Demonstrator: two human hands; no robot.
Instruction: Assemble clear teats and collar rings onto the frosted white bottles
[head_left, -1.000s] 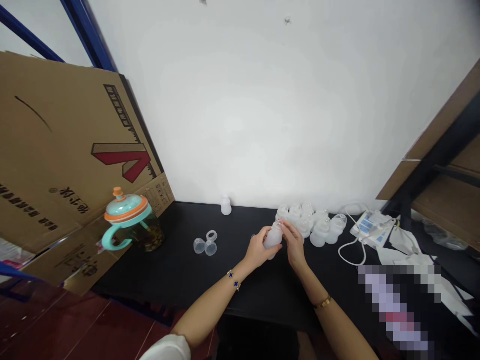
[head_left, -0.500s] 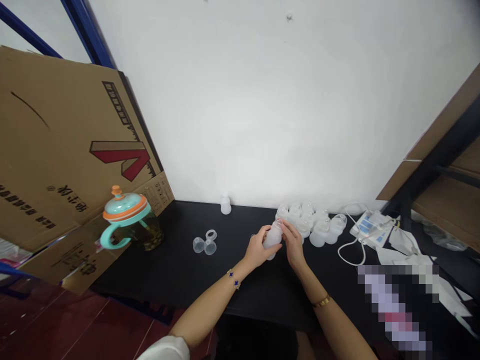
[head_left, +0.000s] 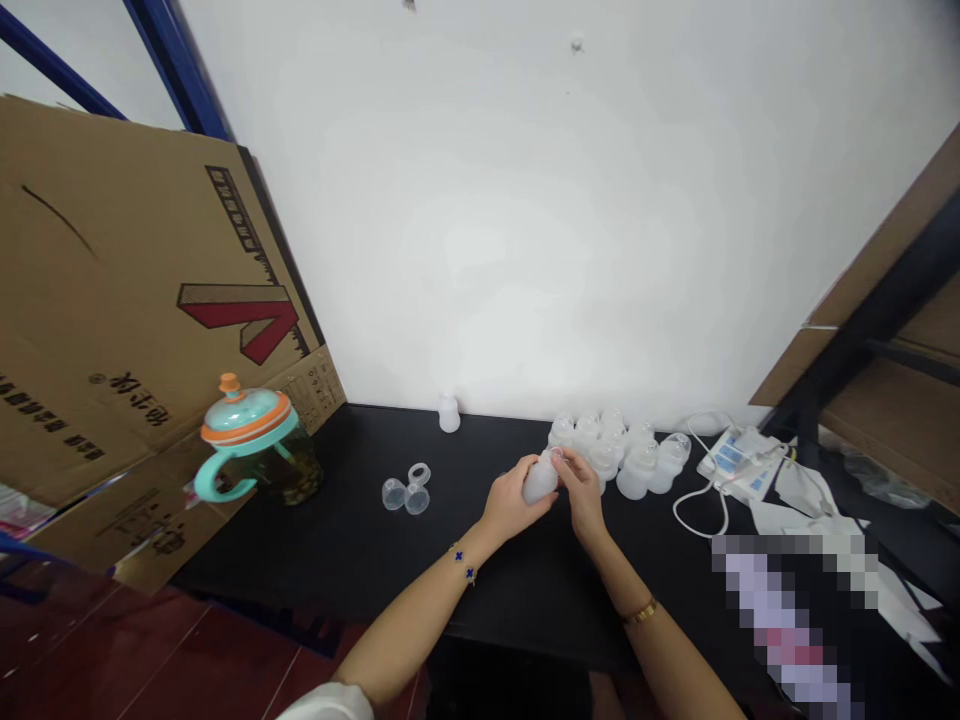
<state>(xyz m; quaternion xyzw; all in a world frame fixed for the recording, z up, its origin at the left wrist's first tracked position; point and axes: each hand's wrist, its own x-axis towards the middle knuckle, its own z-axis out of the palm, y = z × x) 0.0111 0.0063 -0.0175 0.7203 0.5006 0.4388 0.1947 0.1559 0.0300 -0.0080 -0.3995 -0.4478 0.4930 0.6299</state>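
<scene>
**Bottle tips in two hands**

Head view: the frosted bottle [head_left: 540, 477], upright a second ago, now leans neck-right above the black table [head_left: 360, 550]. Left hand [head_left: 510, 505] wraps its base; right hand [head_left: 581, 492] pinches its neck. More bottles [head_left: 622, 450] cluster at two o'clock.
</scene>
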